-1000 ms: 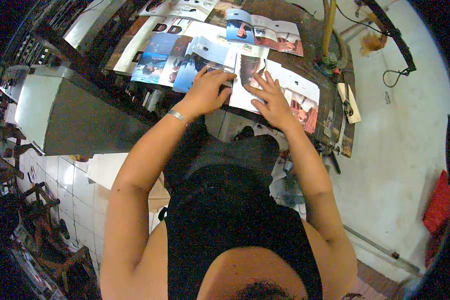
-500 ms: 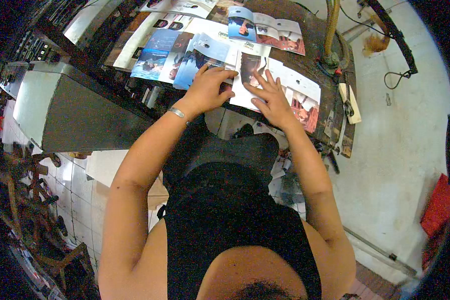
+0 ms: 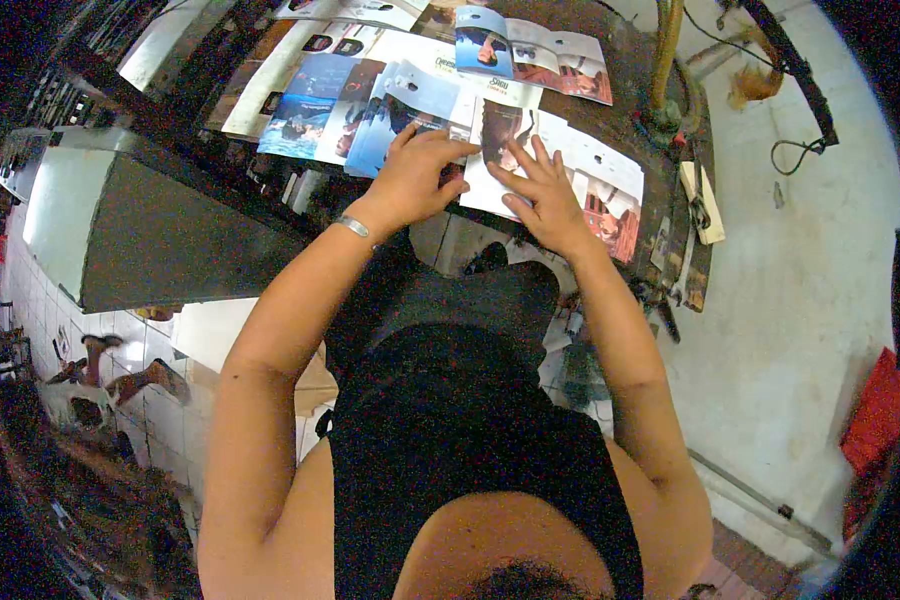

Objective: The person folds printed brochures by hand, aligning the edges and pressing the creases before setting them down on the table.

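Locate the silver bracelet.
Head view, left of centre: the silver bracelet is around the wrist of the left hand, on the near side of the blue-printed leaflets.

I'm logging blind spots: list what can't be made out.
Head view:
What lies beneath the left hand: hand covers it.
Part of the page under the right hand: hand covers it.
Blue page: lettering too small to read.
Topmost sheet: cut off by upper edge.

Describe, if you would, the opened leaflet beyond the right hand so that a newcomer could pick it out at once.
On the dark work table, find the yellow hose rising near its right end. Left of it lies the leaflet, blue picture at its left end, reddish one at its right. Unlike the print under the right hand, it lies farther off, untouched.
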